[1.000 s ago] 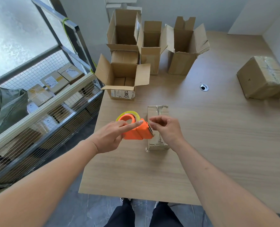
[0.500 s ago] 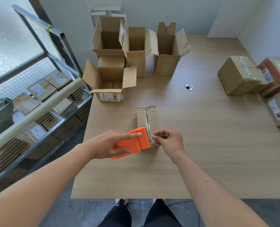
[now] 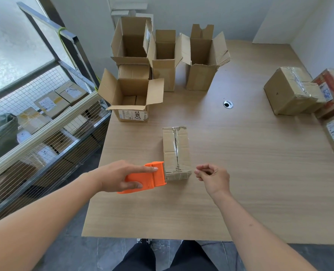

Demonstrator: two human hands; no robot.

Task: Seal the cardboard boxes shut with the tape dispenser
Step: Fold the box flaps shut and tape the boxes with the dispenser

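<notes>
Gripping the orange tape dispenser (image 3: 145, 178) against the near left corner of the small taped box (image 3: 176, 153) on the table (image 3: 240, 173), the left hand (image 3: 119, 176) is seen; the right hand (image 3: 213, 176) is held curled and empty just right of it.

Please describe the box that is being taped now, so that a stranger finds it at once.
On the wooden table, look near the front edge, between the two hands. The small closed box lies there, an orange tape dispenser against its left side. Unlike the open boxes behind, it is shut, with shiny tape along its top.
</notes>
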